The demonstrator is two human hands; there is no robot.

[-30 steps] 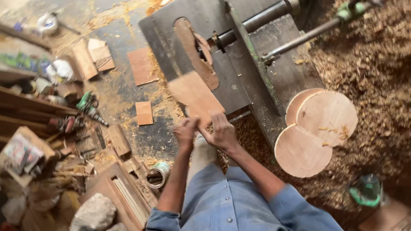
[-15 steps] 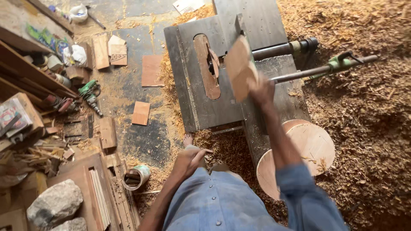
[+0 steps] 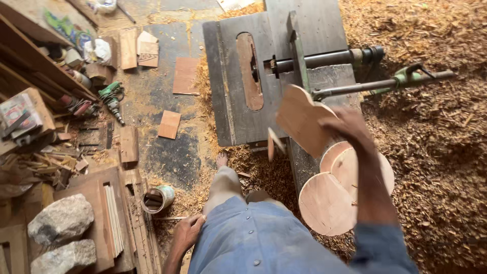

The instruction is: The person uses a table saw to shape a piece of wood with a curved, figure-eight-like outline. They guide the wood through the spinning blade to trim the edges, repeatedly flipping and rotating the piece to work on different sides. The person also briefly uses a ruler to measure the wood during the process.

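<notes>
A wooden panel is held in the right hand, the fingers closed over its right edge; the exact grip is blurred. The panel is tilted, and is seen above the front right corner of the saw table, in front of the metal bars that cross the table's right side. Whether the panel touches the table cannot be told.

The left hand is kept low beside the blue shirt, its fingers loosely curled and nothing held in them. A thin stick on the floor is seen just at its fingertips; contact cannot be told.

A long slot is cut in the table's top. Below the right forearm, round wooden discs are stacked against the table's front right side, on the sawdust that covers the floor there. A bare foot is placed at the table's front edge.

To the left of the table, flat wood offcuts are scattered on the dark floor. A green power drill is laid near them, towards the shelves. An open tin is lying on its side near the left hand, and two stones are set on boards at the lower left.
</notes>
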